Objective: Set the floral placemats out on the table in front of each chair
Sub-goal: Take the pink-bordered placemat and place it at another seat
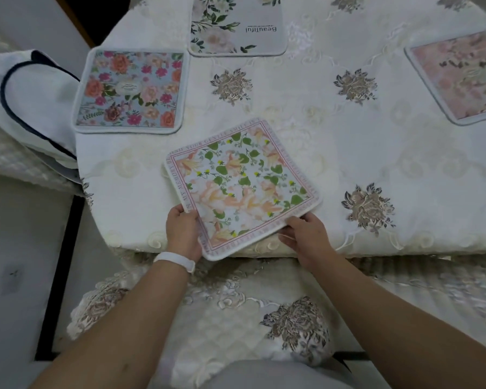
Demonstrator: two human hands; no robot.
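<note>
A square placemat with peach flowers and green leaves (242, 186) lies turned at an angle on the table's near edge, its near corner hanging over the rim. My left hand (181, 233) grips its left edge, thumb on top. My right hand (303, 238) holds its near right edge, fingers tucked beneath. Three more placemats lie flat: a blue one with red and orange flowers (129, 89) at the left, a grey one reading "Beautiful" (237, 25) at the back, and a pink one (460, 77) at the right.
The round table (348, 153) wears a cream embroidered cloth. A chair with a quilted floral seat cover (236, 313) stands right below me. A white cushion with dark piping (31, 105) sits on a chair at the left.
</note>
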